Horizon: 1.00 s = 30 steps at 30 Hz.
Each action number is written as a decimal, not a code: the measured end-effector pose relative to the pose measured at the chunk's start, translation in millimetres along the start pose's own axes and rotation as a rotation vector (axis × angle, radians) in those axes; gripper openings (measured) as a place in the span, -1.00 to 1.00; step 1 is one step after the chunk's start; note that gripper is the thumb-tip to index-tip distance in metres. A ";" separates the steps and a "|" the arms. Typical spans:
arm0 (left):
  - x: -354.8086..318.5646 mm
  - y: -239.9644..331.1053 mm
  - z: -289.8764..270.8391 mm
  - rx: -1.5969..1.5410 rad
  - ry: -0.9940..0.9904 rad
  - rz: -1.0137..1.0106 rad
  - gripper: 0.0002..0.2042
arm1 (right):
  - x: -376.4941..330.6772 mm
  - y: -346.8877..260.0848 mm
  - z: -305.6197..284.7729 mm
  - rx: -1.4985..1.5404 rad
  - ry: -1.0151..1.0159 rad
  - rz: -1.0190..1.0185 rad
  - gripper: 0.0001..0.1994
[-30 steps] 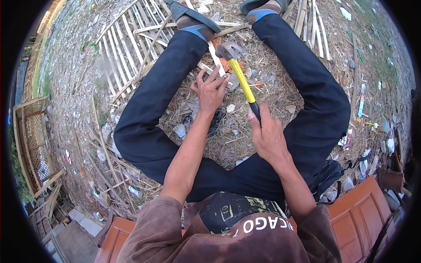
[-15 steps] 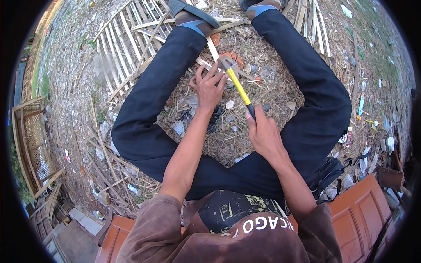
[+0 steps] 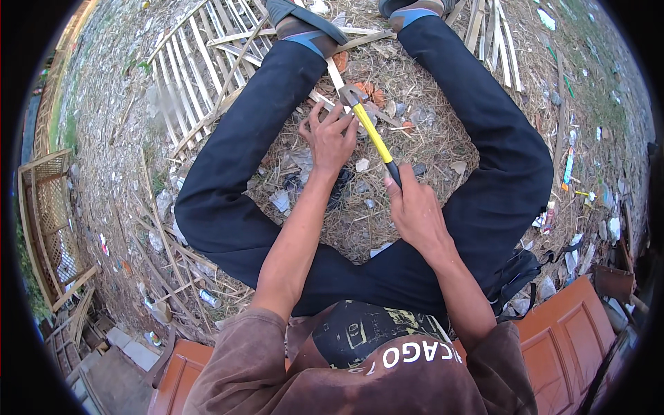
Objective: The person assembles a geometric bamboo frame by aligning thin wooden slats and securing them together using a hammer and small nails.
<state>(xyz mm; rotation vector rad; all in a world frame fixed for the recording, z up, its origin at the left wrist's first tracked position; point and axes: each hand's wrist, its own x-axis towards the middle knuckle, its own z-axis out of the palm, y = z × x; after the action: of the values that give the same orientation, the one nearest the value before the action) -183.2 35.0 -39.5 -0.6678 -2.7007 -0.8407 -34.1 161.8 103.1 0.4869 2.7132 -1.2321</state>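
Bare ground [image 3: 111, 138] strewn with dry straw, litter and bamboo offcuts, carrying everything. At its upper left part, a flat lattice panel [image 3: 194, 62] of pale bamboo strips; along its left edge, a woven bamboo frame [image 3: 48, 207] standing upright. At the lower right corner, an orange-brown panelled door slab [image 3: 574, 339]. In the middle, seated with dark-trousered legs [image 3: 235, 159] spread in a diamond, sandalled feet up at the top edge. Between the legs, on the straw, a thin pale bamboo strip [image 3: 337, 72] running from near the left foot down toward the hands. Right hand [image 3: 415, 211] closed tight round the black grip of a hammer [image 3: 370, 131] with a yellow handle, head raised above the strip and tilted up and to the left. Left hand [image 3: 332, 138] just beside the hammer head, palm down, fingers [image 3: 312, 119] spread over the strip's lower end; whether pinching anything there, cannot tell. Small nail, if any, too tiny to make out.
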 end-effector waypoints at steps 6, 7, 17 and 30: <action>0.4 -0.7 -7.3 -0.002 -0.005 -0.033 -0.85 | -5.1 -20.2 -8.1 0.151 0.089 -0.070 -0.81; 0.2 1.7 -5.0 -0.009 -0.015 -0.037 -0.85 | -7.2 -11.0 -0.5 0.149 0.109 -0.062 -0.81; 1.8 1.9 -4.2 -0.030 -0.004 -0.045 -0.84 | -5.1 -6.3 7.9 0.077 0.070 -0.033 -0.79; 10.2 -24.6 -28.6 0.090 -0.240 0.176 -0.22 | -8.2 -25.2 -17.3 0.158 0.102 -0.058 -0.78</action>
<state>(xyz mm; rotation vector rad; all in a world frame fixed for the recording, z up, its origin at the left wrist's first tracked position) -201.6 3.9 -24.6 -1.0273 -2.8124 -0.6275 -34.6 157.3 134.4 0.5047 2.7442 -1.4846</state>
